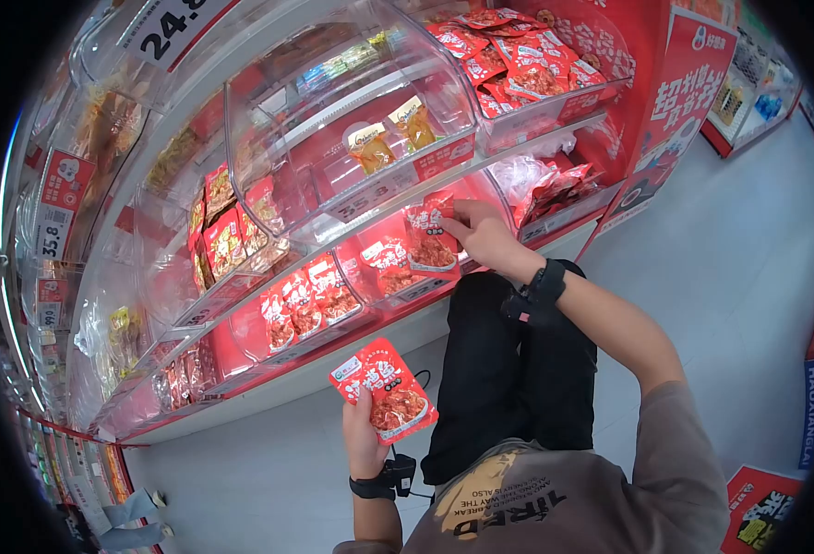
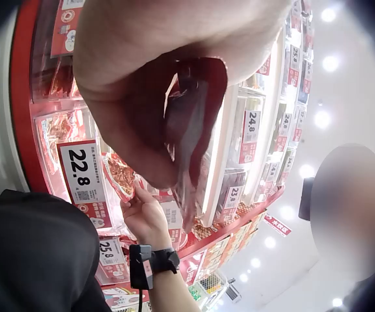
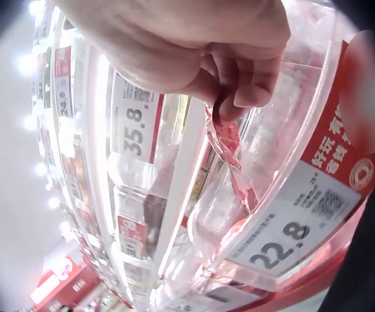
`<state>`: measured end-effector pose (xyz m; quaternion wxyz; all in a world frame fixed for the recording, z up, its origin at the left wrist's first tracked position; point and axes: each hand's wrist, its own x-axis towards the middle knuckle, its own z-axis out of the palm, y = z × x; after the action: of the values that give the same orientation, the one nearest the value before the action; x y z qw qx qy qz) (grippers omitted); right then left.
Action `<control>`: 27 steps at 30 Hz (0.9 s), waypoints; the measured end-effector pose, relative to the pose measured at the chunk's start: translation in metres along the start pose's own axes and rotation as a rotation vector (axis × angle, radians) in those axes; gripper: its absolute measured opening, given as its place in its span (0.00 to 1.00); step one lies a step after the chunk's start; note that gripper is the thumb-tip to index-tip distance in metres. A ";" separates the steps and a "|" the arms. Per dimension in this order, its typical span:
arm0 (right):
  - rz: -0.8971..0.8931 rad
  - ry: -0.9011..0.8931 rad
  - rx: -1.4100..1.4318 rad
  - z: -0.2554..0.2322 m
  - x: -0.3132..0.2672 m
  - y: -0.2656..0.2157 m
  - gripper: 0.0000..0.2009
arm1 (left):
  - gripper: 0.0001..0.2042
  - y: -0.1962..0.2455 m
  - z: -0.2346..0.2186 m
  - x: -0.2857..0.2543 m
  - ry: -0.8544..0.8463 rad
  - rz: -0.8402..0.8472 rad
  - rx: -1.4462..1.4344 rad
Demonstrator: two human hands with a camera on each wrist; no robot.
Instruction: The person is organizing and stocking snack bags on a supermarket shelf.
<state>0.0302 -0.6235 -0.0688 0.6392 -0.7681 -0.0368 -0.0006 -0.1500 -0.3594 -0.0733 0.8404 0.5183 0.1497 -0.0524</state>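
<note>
In the head view, a red packet with a food picture (image 1: 385, 390) is grasped by the left hand (image 1: 365, 441), its printed front turned up, well out from the shelving (image 1: 269, 392) and above the pale floor (image 1: 269, 480). A second red packet (image 1: 432, 240) is pinched near its top by the fingers of the right hand (image 1: 492, 242) — it is held upright at a lower bin (image 1: 363, 277), just beside a similar packet (image 1: 390, 266). Three more red packets (image 1: 305, 303) are lined up in the neighbouring compartment, and red packets are heaped in an upper bin (image 1: 568, 106). In the left wrist view, the first packet is seen nearly edge-on, gripped between the thumb and fingers, while the right hand and its packet are shown beyond, near a price label reading 22.8 (image 2: 82, 174). In the right wrist view, the second packet's edge is clasped between thumb and curled fingers — it hangs beside the 22.8 label, with a 35.8 label (image 3: 134, 123) seen on the other side.
</note>
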 end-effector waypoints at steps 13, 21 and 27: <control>-0.104 0.167 -0.603 0.002 0.039 0.053 0.08 | 0.12 -0.004 -0.007 -0.002 0.014 0.002 0.053; 0.009 0.023 -0.755 0.007 0.040 0.054 0.09 | 0.12 -0.005 -0.007 -0.002 0.016 0.000 0.030; -0.015 -0.018 -0.651 0.001 0.043 0.050 0.11 | 0.12 -0.005 -0.013 -0.004 0.034 0.011 0.024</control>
<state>0.0757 -0.6289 -0.1158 0.3596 -0.9319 -0.0461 -0.0104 -0.1576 -0.3503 -0.0815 0.8318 0.5298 0.1605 -0.0407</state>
